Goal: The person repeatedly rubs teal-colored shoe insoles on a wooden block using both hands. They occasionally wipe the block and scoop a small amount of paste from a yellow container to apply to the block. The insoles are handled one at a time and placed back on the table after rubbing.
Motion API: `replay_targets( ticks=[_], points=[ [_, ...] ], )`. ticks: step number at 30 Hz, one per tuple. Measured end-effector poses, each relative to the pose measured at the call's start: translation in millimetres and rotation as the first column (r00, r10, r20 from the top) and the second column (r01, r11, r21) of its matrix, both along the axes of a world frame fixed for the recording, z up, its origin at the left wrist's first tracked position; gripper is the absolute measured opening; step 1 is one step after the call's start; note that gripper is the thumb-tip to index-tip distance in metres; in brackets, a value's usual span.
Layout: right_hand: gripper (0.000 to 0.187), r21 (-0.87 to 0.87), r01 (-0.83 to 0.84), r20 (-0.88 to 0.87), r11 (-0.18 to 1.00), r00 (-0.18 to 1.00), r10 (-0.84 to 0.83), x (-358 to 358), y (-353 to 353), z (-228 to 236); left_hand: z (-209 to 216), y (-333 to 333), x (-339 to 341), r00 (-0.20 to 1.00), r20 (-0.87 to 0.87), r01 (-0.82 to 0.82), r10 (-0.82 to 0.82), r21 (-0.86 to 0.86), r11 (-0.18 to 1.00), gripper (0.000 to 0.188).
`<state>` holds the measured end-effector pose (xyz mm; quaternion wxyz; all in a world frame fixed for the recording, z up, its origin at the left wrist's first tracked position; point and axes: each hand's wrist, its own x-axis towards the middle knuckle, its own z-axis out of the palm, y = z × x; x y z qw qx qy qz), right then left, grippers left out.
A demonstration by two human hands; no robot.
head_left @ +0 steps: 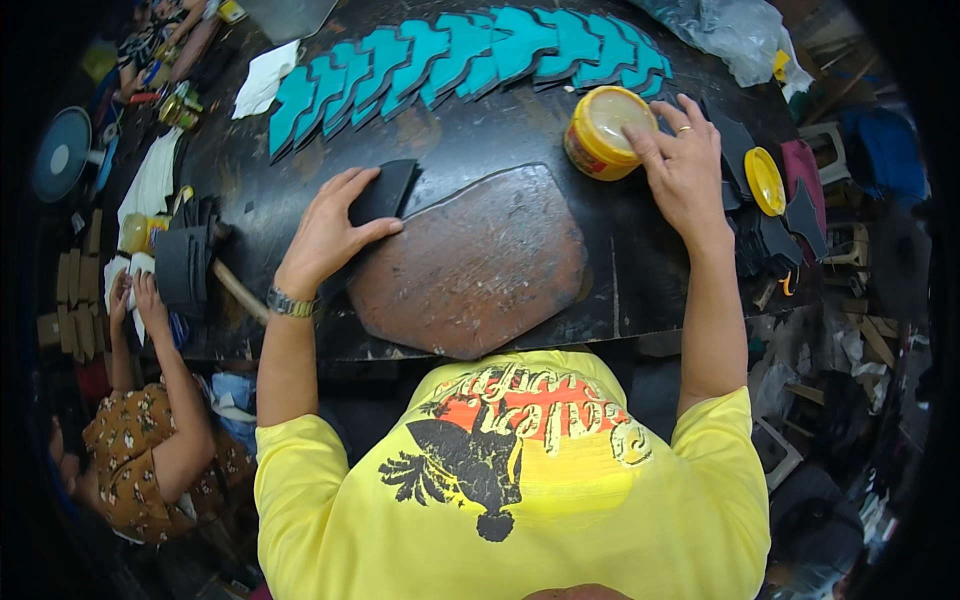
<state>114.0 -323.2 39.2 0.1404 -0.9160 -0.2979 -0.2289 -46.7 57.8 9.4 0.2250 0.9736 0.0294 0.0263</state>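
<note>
My left hand [330,225] lies over a small stack of dark cut pieces [400,187], its fingers along one edge and its thumb along the near one. Just right of it is a worn brown slab [480,265] with angled corners, flat on the table in front of me. At the slab's far right my right hand [683,160] grips a yellow tub [588,152] by its right side, thumb at the rim. The open tub tips slightly and holds a pale, cloudy substance. A ring is on one finger of that hand.
Overlapping teal-and-black cut pieces [420,55] curve along the table's far side. A yellow lid [764,181] rests among dark pieces [765,240] at right. Left are a wooden handle [240,290], a dark stack [183,265] and a co-worker's hands [140,295] with white material.
</note>
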Motion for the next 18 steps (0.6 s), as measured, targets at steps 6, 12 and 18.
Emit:
replay_targets(
  ticks=[6, 12, 18],
  points=[
    [0.043, 0.045, 0.209, 0.061, 0.977, 0.975, -0.212, -17, 12, 6, -11, 0, 3, 0.990, 0.140, 0.015, -0.018, 0.016, 1.000, 0.059],
    [0.047, -0.264, 0.215, -0.298, 0.940, 0.909, -0.291, -54, 12, 20, -15, -16, 10, 0.977, 0.212, -0.038, -0.027, 0.295, 0.955, 0.062],
    [0.024, 0.256, -0.130, -0.552, 0.958, 0.794, 0.255, -89, 18, 18, -7, -10, 18, 0.987, 0.161, -0.018, 0.013, 0.033, 0.999, 0.043]
  ],
)
